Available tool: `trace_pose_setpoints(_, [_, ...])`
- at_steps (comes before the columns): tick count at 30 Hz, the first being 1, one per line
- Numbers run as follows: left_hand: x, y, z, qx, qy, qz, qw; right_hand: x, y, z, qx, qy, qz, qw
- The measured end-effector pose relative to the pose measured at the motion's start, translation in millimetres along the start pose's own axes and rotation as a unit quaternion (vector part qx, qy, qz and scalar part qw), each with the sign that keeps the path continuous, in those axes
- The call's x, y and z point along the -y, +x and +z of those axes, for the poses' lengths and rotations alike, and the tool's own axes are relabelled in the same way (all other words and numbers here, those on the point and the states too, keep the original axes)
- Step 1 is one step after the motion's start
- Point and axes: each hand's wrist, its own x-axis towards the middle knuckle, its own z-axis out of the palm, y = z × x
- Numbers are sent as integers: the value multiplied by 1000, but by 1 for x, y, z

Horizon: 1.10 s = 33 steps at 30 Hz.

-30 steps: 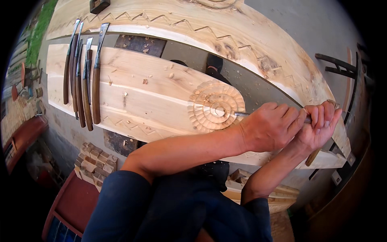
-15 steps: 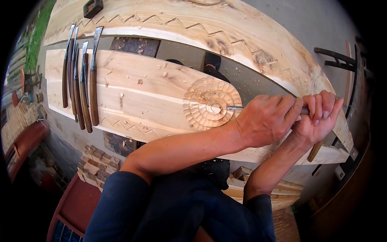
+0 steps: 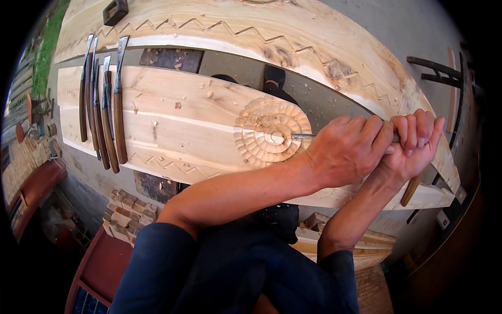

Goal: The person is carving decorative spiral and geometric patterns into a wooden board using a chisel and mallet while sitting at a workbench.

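Note:
My left hand (image 3: 349, 152) wraps round the front of a carving gouge, just behind its metal blade (image 3: 303, 136). Behind it, my right hand (image 3: 413, 138) is closed on the handle end of the same gouge; the two hands touch and hide most of the handle. The blade's tip meets the middle of a round flower carving (image 3: 261, 146) made of rings of scalloped petals. This carving sits near the right end of a long pale wooden board (image 3: 193, 118). A small curled chip (image 3: 277, 137) shows at the centre, by the tip.
Several wood-handled chisels and gouges (image 3: 119, 104) lie side by side across the board's left end. Beyond it is a larger curved board (image 3: 209, 26) with a zigzag groove and a dark block-like object (image 3: 115, 11) on top. Another wooden handle (image 3: 411, 191) lies right of my wrists.
My view has shifted slightly, so the boards and tools sit a little differently in the picture. Both hands keep their grip on the gouge, its tip still at the carving's centre.

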Motion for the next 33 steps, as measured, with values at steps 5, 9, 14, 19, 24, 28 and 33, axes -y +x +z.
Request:
trace_pose_setpoints(5, [-1,0,1,5,-10,-42,999,-3,6,-3,2,8,18,1000])
trace_pose_setpoints(9, [0,1,2,-5,-17,-64,998,-5,12,-5,-12,5,33,999])
trace_pose_setpoints(14, [-2,0,3,-15,-19,-83,996,-7,18,-10,-5,13,48,999])
trace_pose_setpoints(19, [0,0,4,-17,-27,-98,995,-12,21,-13,-12,30,62,998])
trace_pose_setpoints(24, [-2,-2,3,6,-38,-113,993,-18,16,-14,-44,20,42,998])
trace_pose_setpoints(28, [-2,1,0,-8,-29,-88,996,-18,12,-8,-28,31,28,999])
trace_pose_setpoints(33, [-16,-2,-22,-82,87,49,992,-12,0,20,222,186,26,957])
